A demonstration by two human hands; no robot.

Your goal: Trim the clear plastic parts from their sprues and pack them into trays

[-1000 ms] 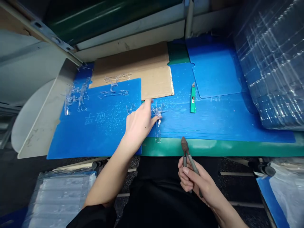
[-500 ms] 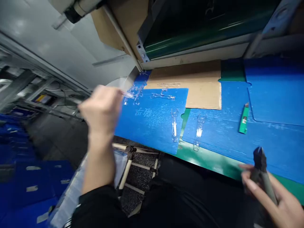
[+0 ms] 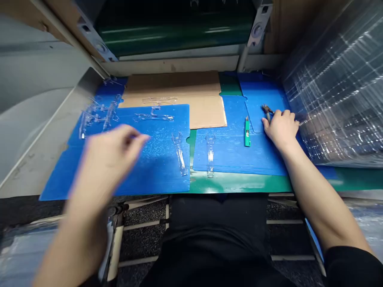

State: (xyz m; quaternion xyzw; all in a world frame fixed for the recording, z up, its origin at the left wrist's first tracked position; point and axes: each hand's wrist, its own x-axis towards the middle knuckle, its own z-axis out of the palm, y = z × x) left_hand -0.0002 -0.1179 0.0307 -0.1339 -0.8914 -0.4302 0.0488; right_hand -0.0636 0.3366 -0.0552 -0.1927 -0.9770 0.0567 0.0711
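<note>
Left hand (image 3: 109, 159) is a motion-blurred smear over the blue board, fingers kinda drawn together, so I can't tell if it's open or pinching anything. Right hand (image 3: 281, 128) is closed palm-down around a pair of side cutters (image 3: 267, 111), with just the dull metal nose poking out past the fingers, resting on a blue corrugated plastic sheet (image 3: 263, 95).

Clear moulded plastic parts (image 3: 210, 155) are all over the place: two long, narrow, glassy ones lie apart on the fine-ribbed blue boards, a spiky tangle (image 3: 98, 117) sits at the far left, and a thin flat piece (image 3: 152, 116) lies near the top edge of the left board. A green box cutter (image 3: 247, 132) lies just left of the right hand. Behind it all there's a notched brown cardboard sheet (image 3: 176, 99), and a shiny plastic-wrapped stack (image 3: 332, 87) bulges in on the right.
</note>
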